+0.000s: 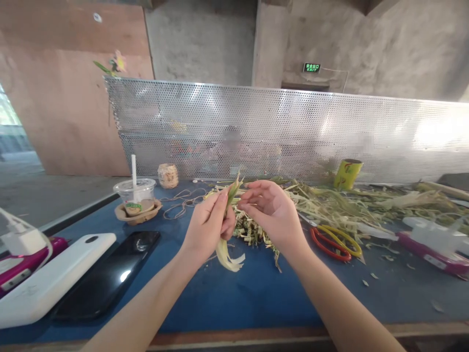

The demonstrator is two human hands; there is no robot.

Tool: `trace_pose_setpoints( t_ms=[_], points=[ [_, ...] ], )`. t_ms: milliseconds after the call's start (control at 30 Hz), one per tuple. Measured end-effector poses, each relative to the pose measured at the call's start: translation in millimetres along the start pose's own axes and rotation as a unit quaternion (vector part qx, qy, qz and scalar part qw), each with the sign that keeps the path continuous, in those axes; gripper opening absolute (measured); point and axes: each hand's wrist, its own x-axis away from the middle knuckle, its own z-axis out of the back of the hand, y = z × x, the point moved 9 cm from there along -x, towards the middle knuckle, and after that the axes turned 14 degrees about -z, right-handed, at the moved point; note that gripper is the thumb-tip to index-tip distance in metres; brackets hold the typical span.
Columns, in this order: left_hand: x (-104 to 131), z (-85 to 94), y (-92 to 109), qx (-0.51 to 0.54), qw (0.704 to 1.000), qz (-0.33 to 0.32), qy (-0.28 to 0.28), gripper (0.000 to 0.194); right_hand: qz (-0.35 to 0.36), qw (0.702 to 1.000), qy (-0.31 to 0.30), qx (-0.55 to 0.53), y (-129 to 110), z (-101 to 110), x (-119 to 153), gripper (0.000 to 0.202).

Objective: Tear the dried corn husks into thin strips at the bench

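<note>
Near the middle of the view, my left hand (210,222) is closed round a bundle of pale green leaf strips (230,259). The bundle's tip rises above the fingers, and its loose, curled end hangs below them. Just to the right is my right hand (273,210), its fingers slightly curled and apart, close to the bundle's tip with nothing visible between them. Behind and below the hands lies a heap of cut and braided plant strips (251,230) on the blue table (234,303).
Scissors (335,242) with red and yellow handles lie right of my right hand, before dried leaves (322,208) and a yellow-green can (347,174). At left are a black phone (110,274), a white power bank (58,276), a plastic cup (135,193) and twine (179,200).
</note>
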Motion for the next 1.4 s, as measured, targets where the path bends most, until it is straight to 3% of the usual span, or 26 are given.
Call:
trace_pose_setpoints(
  t_ms=[200, 333, 433, 500, 600, 700, 767, 867, 967, 1100, 1233, 1400],
  points=[
    [3.3, -7.4, -2.2, 0.076, 0.997, 0.026, -0.021, 0.03, -0.027, 0.998, -0.004, 0.065, 9.4, -0.7, -4.6, 0.019],
    [5.6, -10.6, -3.5, 0.093, 0.994, 0.043, -0.032, 0.038, 0.032, 0.994, 0.005, 0.105, 0.2, -2.8, 1.3, 0.002],
    [5.0, -8.4, -3.7, 0.093, 0.995, 0.038, -0.027, 0.043, 0.11, 0.971, 0.04, 0.21, -10.1, -5.3, 10.2, 0.005],
    [4.3, -5.6, -4.3, 0.081, 0.996, 0.034, -0.018, 0.044, 0.198, 0.926, 0.072, 0.313, -20.1, -11.4, 20.4, 0.007],
    [3.8, -1.2, -5.1, 0.046, 0.999, 0.026, -0.001, 0.043, 0.359, 0.815, 0.109, 0.441, -32.1, -27.1, 43.1, 0.01],
    [4.1, -0.3, -6.4, 0.013, 1.0, 0.027, 0.001, 0.038, 0.459, 0.723, 0.12, 0.502, -33.2, -38.1, 59.9, 0.013],
    [4.3, -1.1, -7.1, 0.007, 1.0, 0.028, 0.0, 0.035, 0.493, 0.691, 0.123, 0.514, -32.9, -40.0, 65.8, 0.015],
    [4.5, -2.9, -8.6, 0.019, 0.999, 0.035, -0.001, 0.027, 0.526, 0.673, 0.126, 0.504, -34.8, -39.0, 71.4, 0.016],
    [5.2, -5.8, -10.2, 0.027, 0.999, 0.043, -0.011, 0.024, 0.526, 0.694, 0.114, 0.478, -37.7, -37.1, 70.2, 0.015],
    [6.7, -10.6, -9.6, 0.018, 0.998, 0.039, -0.039, 0.027, 0.47, 0.791, 0.055, 0.388, -42.1, -32.3, 60.2, 0.014],
    [8.4, -12.3, -7.6, 0.01, 0.998, 0.049, -0.038, 0.024, 0.317, 0.901, 0.064, 0.288, -38.2, -15.3, 38.8, 0.008],
    [8.5, -11.9, -3.4, -0.024, 0.998, 0.047, -0.023, 0.043, 0.155, 0.963, 0.063, 0.21, -17.1, -3.7, 19.8, 0.007]
  ],
)
